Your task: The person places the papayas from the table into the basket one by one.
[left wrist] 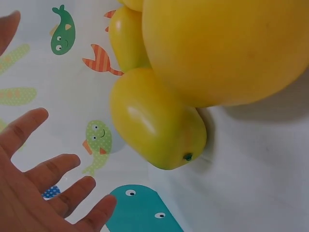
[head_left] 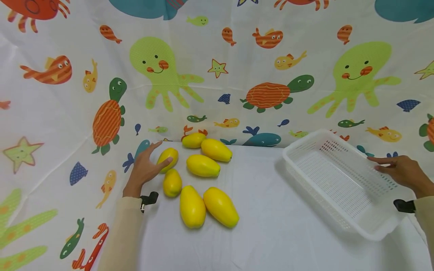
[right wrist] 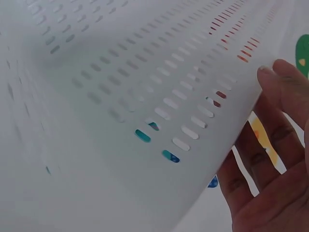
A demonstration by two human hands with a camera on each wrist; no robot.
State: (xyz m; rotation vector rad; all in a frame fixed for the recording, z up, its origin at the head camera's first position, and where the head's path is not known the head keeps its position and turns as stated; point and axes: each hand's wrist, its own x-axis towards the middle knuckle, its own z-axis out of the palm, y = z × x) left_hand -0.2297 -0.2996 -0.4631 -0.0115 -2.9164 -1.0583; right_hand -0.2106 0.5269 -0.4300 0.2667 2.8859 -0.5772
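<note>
My left hand [head_left: 145,167] hovers at the left end of a group of yellow fruits, its fingers spread and nothing held. Nearest to it is a smooth oval yellow fruit [head_left: 169,157], partly behind the thumb in the head view. In the left wrist view the spread fingers [left wrist: 53,169] are apart from a yellow fruit with a small green stem end [left wrist: 154,116]. On the right, my right hand [head_left: 405,173] grips the far long rim of a white slotted plastic basket [head_left: 333,180]. The right wrist view has the thumb [right wrist: 285,87] at the rim and the other fingers outside the wall.
Several more oblong yellow fruits lie on the white tablecloth [head_left: 268,210], among them a pair in front [head_left: 192,207]. Behind the table hangs a white curtain printed with sea animals [head_left: 203,49]; it also runs along the left side. The basket holds nothing.
</note>
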